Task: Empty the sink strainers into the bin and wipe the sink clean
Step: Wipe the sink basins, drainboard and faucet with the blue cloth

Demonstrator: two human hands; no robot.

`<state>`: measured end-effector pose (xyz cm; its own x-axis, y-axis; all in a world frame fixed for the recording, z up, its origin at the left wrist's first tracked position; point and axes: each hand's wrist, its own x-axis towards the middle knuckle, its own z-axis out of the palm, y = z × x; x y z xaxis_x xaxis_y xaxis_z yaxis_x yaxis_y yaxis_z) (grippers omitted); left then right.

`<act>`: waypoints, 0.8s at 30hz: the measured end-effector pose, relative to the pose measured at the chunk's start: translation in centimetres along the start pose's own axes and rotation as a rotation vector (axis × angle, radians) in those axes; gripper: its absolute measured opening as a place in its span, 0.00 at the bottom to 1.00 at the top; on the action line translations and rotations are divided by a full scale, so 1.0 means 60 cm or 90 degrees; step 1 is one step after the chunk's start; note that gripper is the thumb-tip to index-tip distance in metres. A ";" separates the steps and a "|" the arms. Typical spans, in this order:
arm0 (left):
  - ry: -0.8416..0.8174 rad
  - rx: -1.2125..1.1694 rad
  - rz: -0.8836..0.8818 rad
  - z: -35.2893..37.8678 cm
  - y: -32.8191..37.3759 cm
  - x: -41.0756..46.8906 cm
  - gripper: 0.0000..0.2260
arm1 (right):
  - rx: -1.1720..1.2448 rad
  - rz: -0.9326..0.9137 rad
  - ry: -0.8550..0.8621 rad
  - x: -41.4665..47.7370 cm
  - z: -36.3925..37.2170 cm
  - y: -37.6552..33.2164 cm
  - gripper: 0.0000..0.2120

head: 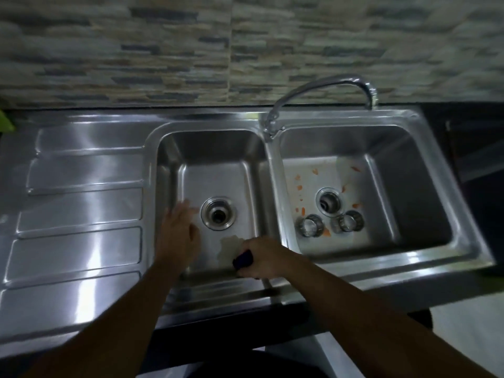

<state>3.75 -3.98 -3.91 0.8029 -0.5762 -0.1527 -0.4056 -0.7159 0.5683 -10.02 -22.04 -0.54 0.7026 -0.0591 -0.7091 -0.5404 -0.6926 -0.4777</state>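
Fingers [246, 264] gripping dark sponge [243, 259], left basin [169, 148]

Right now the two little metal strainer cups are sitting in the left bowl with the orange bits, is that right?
Not quite. The head view shows the two strainer cups and the orange bits in the right bowl. The left bowl holds only the hands.

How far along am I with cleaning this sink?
Done: both strainers are out, lying in the right basin. In hand: your right hand holds a dark sponge in the left basin. Left: orange scraps remain in the right basin.
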 end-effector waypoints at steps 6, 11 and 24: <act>-0.067 0.003 0.003 0.070 0.077 -0.066 0.18 | 0.192 -0.112 0.232 -0.120 -0.029 0.085 0.15; -0.053 -0.019 -0.054 0.117 0.177 -0.078 0.18 | 0.341 -0.151 0.384 -0.175 -0.049 0.174 0.15; 0.017 0.002 -0.036 0.177 0.330 0.033 0.23 | 0.444 -0.072 0.485 -0.111 -0.201 0.353 0.12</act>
<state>-7.31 -23.49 -1.53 0.8362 -0.5237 -0.1627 -0.3607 -0.7487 0.5562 -20.53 -44.98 0.32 0.7412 -0.6263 -0.2416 -0.4303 -0.1670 -0.8871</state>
